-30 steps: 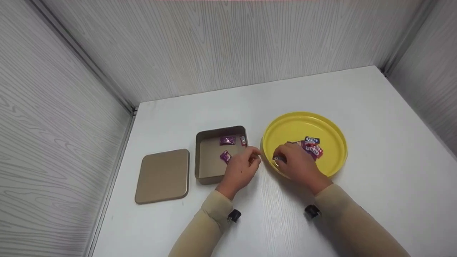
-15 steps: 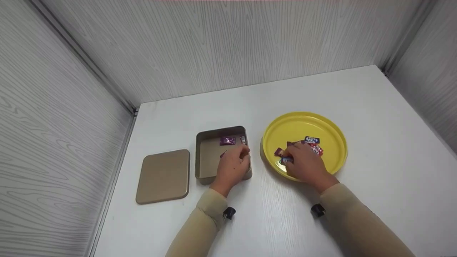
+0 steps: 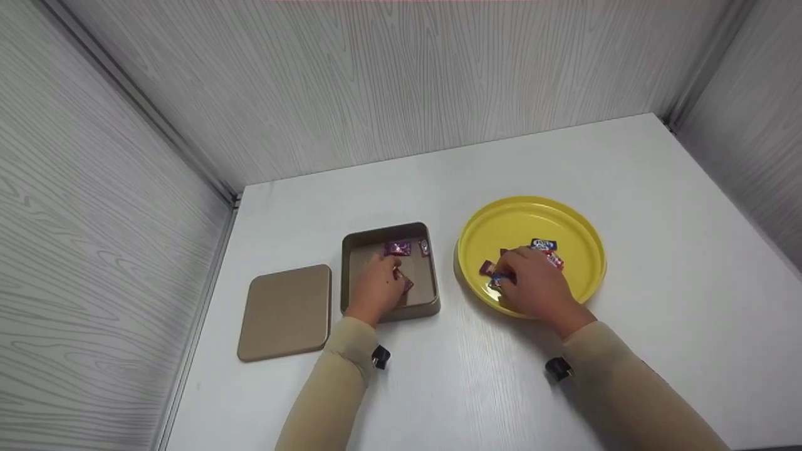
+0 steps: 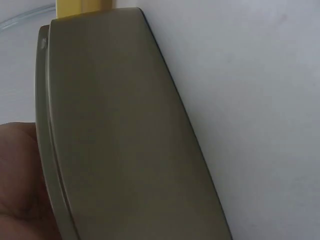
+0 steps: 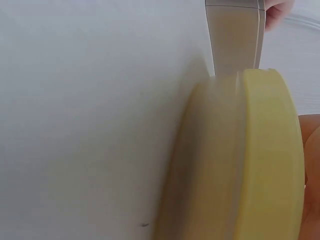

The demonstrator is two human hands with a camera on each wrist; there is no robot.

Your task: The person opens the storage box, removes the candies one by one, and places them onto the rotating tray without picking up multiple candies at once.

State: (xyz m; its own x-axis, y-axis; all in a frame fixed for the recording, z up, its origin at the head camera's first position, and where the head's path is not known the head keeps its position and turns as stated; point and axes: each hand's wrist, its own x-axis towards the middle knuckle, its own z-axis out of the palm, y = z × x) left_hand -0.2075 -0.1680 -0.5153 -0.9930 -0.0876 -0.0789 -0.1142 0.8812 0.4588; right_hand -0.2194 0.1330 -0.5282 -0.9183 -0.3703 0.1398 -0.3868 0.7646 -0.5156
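Observation:
My left hand (image 3: 379, 288) reaches down into an open bronze-brown tin (image 3: 426, 307), thumb and fingers around a purple wrapped candy (image 3: 407, 284). Another purple candy (image 3: 398, 248) and a small reddish one (image 3: 424, 247) lie at the tin's far side. Over the left front of a round yellow tray (image 3: 589, 232), my right hand (image 3: 536, 285) curls its fingers onto a blue wrapped candy (image 3: 497, 281). A dark red candy (image 3: 487, 268) sits beside those fingertips. Behind the hand are a dark blue candy (image 3: 543, 244) and a red one (image 3: 555, 259); others are partly hidden.
The tin's flat lid (image 3: 285, 313) lies left of the tin on the white table (image 3: 463, 388). Tin and tray stand close together. Pale wood-grain panels (image 3: 401, 81) rise at the back and both sides. In both wrist views, container walls block most of the hands.
My left hand has moved left from the tin's right edge down into the tin, at the purple candy. The right hand has drawn slightly right from the tray's left rim, uncovering the dark red candy.

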